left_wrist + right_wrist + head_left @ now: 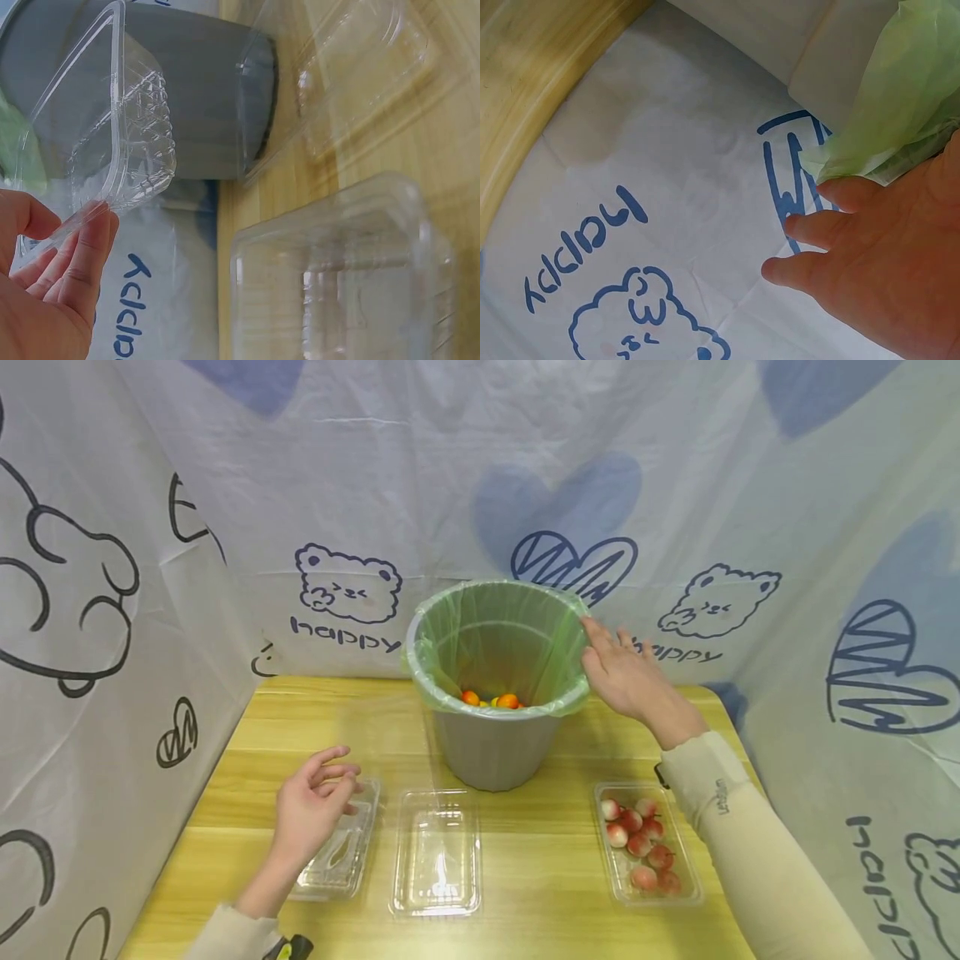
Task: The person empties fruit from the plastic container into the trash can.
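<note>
My left hand (315,802) pinches the rim of a clear plastic container (118,112) between thumb and fingers, tilted on its side in the left wrist view. In the head view this container is barely visible, between that hand and a grey bin (491,752). A green bag (561,693) lines the bin and folds over its rim. Several small orange and yellow fruits (507,701) lie inside. My right hand (626,672) is at the bin's right rim, against the bag, its fingers extended in the right wrist view.
Below my left hand lies a clear container (330,872) on the wooden table (540,868). Another clear container (437,852) lies to its right. Several small red-and-white fruits (639,843) sit in a clear tray (611,893) at the right. A printed cloth (442,485) surrounds the table.
</note>
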A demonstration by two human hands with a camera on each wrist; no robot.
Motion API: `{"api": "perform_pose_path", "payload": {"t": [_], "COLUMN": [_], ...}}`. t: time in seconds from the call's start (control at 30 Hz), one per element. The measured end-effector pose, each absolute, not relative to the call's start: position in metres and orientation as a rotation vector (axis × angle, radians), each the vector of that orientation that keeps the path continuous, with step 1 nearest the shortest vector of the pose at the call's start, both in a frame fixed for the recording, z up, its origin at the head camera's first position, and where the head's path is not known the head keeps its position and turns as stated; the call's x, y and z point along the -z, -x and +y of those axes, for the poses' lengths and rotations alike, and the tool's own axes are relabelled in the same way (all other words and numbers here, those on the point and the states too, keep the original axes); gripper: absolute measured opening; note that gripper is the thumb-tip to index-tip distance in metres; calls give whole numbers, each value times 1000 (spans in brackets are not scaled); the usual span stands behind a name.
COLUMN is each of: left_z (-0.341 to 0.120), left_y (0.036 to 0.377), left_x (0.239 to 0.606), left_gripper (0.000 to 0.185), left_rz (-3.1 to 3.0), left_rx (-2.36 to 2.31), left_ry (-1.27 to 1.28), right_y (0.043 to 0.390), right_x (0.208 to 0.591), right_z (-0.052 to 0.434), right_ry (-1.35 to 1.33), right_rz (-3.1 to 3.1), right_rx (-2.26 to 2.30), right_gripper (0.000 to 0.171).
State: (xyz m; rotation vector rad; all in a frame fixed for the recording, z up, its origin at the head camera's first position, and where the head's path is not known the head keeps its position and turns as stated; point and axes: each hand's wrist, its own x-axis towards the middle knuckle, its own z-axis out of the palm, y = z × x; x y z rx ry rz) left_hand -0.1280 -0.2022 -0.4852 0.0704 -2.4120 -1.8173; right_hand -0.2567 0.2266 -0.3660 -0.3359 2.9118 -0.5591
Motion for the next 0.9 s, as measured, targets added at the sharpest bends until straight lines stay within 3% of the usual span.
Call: {"api": "perform_pose_path", "payload": {"t": [0.33,0.9], "left_z": [-191,-165], "left_y": [119,102], "left_x": [493,510], "left_gripper": [45,45], "left_rz": [-2433,-2403], "left_rx": [1884,1965], "left_ry": [-93,103], "right_y": [256,255], "right_x": [366,366], "right_z": [226,226], "right_ry": [336,322], "right_rz": [2919,2906], "right_rx": [568,586], "right_gripper": [67,67]}}
